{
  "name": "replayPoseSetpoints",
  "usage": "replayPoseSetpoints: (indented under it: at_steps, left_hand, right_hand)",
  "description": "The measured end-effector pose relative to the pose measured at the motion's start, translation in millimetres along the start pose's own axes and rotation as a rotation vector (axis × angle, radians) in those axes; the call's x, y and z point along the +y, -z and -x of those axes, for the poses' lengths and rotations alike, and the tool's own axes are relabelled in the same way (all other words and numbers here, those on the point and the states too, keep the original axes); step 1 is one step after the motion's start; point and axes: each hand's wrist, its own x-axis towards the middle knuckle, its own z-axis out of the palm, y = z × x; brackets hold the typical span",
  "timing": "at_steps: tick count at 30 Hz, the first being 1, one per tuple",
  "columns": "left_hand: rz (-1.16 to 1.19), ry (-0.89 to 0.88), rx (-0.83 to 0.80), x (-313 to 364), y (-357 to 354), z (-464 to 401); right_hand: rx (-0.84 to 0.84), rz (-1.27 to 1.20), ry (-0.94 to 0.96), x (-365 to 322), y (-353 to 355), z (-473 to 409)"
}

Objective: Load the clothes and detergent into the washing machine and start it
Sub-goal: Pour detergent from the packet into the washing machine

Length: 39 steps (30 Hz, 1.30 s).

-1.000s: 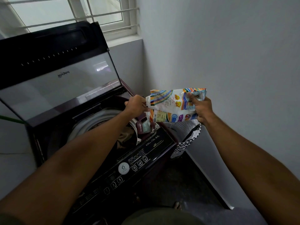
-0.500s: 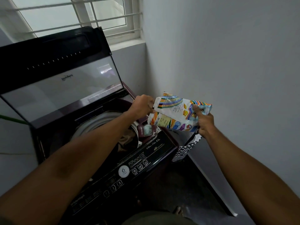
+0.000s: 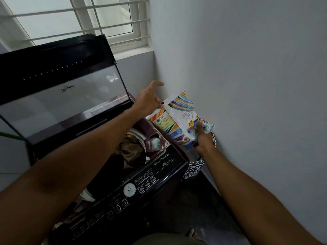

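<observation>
Gripping detergent pouch [image 3: 180, 119] at its lower end w/ right hand [image 3: 202, 138], fingers curled round it, over washer's [image 3: 159, 167] right edge. Left hand [image 3: 148, 101] spread, holding nothing, just beside pouch top. Looked soft, light, slick film; best pinched at corners.

A single wide-angle head-worn view looks forward and steeply down from close above the dark glossy top-loading washing machine [image 3: 123, 174], facing the corner of pale grey wall [image 3: 247, 68] and white barred window [image 3: 88, 20].
</observation>
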Motion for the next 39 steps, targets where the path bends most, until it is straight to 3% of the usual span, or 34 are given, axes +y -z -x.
replayPoseSetpoints:
  at_steps: [5, 11, 17, 24, 27, 32, 35, 39]
  left_hand:
    - [-0.036, -0.034, 0.118, 8.8, 5.0, 4.2]
    - [-0.015, -0.159, 0.169, 34.6, 10.3, 9.9]
    - [-0.070, -0.310, 0.100, 73.6, 23.1, 6.8]
    - [-0.180, -0.311, -0.019, 55.5, 16.8, 17.8]
    - [-0.236, -0.292, -0.047, 35.3, 6.1, 27.0]
    - [-0.207, -0.283, -0.004, 31.9, 0.4, 28.9]
    - [-0.190, -0.272, 0.000, 32.8, -0.4, 30.3]
    - [-0.162, -0.228, 0.012, 21.3, 0.9, 33.2]
  right_hand:
    - [-0.042, -0.018, -0.096, 6.0, -16.4, 9.6]
    - [-0.121, -0.086, -0.080, -0.8, -21.3, 16.7]
    - [-0.149, -0.038, -0.069, 8.2, -33.1, 24.8]
    - [-0.126, 0.351, -0.111, 14.4, -26.0, 19.7]
    - [-0.095, 0.489, 0.067, 3.3, -25.7, 5.1]
    - [-0.348, 0.595, 0.329, -31.1, -56.1, 19.6]
    - [-0.436, 0.577, 0.350, -38.5, -66.5, 24.9]
    - [-0.406, 0.526, 0.383, -41.7, -60.9, 21.3]
